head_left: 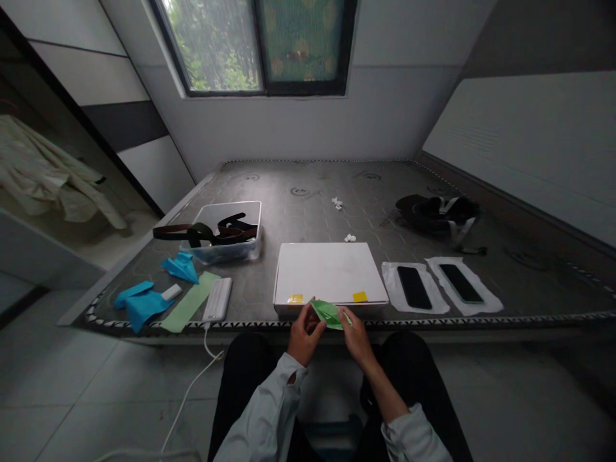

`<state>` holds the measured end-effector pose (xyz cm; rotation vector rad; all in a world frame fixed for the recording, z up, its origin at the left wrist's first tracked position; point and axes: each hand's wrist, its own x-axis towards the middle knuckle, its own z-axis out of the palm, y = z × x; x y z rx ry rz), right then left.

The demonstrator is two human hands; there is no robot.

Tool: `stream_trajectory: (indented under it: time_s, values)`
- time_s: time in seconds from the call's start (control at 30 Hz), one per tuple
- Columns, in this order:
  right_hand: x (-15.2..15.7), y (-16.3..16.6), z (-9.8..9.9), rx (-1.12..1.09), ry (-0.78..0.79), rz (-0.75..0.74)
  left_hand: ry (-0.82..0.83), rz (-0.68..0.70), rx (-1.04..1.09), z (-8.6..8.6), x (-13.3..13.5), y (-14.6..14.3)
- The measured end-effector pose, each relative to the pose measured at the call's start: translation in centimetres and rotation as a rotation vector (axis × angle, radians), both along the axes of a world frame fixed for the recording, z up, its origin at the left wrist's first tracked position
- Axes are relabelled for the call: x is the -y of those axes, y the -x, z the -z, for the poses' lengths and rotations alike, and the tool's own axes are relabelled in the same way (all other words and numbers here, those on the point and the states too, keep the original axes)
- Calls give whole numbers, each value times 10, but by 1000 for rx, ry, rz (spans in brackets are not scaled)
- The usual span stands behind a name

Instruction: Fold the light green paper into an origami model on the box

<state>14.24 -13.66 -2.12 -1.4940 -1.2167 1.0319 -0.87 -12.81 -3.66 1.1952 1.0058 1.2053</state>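
Note:
Between my two hands is a piece of green paper (pixel 327 313), creased and held up just in front of a flat white box (pixel 330 273). My left hand (pixel 304 333) pinches its left end between thumb and fingers. At the other end, my right hand (pixel 355 333) is closed on the paper too. Two yellow stickers sit on the box's near edge, one on the left (pixel 295 299) and one on the right (pixel 360 297). The box lies closed on the grey patterned mat.
A clear plastic bin (pixel 255 240) with belts stands left. Blue paper pieces (pixel 144 305), a green strip (pixel 190 305) and a white power strip (pixel 218 299) lie near it. Right are two phones (pixel 414 287) (pixel 461 283) on white wraps and a dark cap (pixel 428 212). Crumpled tissue (pixel 350 238) lies behind the box.

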Motion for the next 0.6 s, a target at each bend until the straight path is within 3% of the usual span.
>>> stream_trajectory:
  time_s: [0.6]
  values:
    - [5,7,-12,-76,17,-214,-114,-97,-308,-6,1,8]
